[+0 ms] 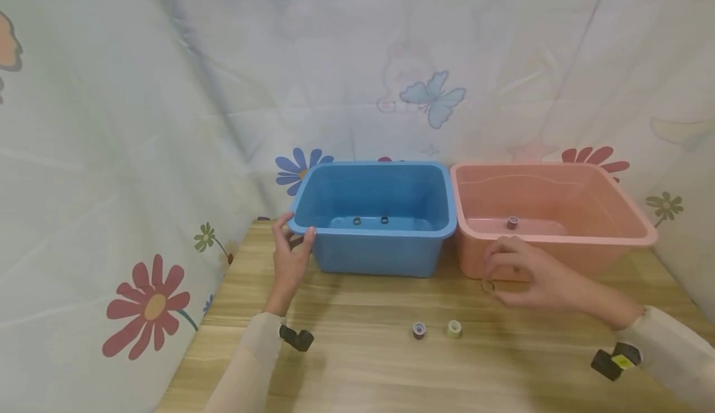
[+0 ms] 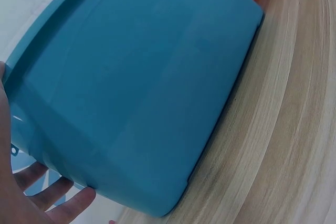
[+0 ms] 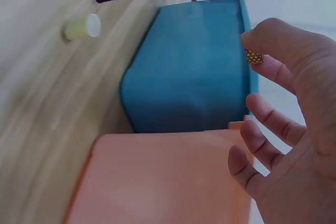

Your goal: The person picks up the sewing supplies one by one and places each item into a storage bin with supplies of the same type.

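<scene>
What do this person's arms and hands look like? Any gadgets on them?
The left hand and right hand are ungloved. Both arms wear long, pale cream sleeves. Each wrist carries a small, blocky black device; the right one has a yellow-green patch.

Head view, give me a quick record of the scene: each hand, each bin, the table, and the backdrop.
Left hand: holds the blue bin at its near left corner
Right hand: pinches a small gold dotted ring
Blue bin: two small ring-like pieces inside
Pink bin: one small spool inside
Table: wood-grained; a dark spool and a pale yellow spool in front of the bins
Backdrop: pale, floral print
</scene>
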The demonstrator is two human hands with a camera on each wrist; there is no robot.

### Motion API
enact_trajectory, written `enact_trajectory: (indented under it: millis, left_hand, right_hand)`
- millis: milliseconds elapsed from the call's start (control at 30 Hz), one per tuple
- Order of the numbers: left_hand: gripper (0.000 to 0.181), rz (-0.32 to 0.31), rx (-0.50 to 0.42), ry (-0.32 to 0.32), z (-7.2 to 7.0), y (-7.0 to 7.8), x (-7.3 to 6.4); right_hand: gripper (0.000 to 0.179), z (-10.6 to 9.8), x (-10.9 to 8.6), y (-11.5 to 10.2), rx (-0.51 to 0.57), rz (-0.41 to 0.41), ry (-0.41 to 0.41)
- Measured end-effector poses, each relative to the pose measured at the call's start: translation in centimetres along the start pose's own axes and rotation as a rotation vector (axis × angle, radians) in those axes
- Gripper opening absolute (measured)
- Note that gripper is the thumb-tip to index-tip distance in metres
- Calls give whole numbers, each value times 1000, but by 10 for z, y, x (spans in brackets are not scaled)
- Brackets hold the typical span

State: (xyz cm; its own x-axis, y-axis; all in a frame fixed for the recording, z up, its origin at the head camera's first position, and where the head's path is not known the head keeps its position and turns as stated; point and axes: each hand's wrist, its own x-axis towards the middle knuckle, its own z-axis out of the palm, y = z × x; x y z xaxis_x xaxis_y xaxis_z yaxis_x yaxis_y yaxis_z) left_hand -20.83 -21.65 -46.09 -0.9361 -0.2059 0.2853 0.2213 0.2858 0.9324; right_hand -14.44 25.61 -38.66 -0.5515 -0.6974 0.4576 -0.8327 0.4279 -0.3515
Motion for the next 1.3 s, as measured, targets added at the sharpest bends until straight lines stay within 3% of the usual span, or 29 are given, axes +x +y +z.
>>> enact_trajectory:
  millis: [233, 433, 600, 767, 967, 1167, 1300]
  left_hand:
    - [66, 5, -4, 6, 0, -2, 1]
    - [66, -34, -14, -11, 0, -1, 1]
    - [67, -54, -8, -29, -2, 20, -6]
    - [67, -46, -1, -37, -3, 39, -13]
    - [67, -47, -12, -32, -4, 41, -14]
    - [68, -43, -12, -35, -3, 40, -12]
    - [68, -44, -10, -37, -3, 40, -13]
  right_hand:
    - [40, -18, 20, -1, -79, 52, -27]
    - [43, -30, 35, 0, -83, 104, -23]
    - [38, -36, 53, 3, -19, 73, -6]
    - [28, -40, 69, 6, -14, 123, -14]
    - [22, -44, 90, 10, -13, 191, -44]
    - [26, -48, 109, 17, 13, 162, -65]
    - [23, -48, 123, 20, 33, 190, -78]
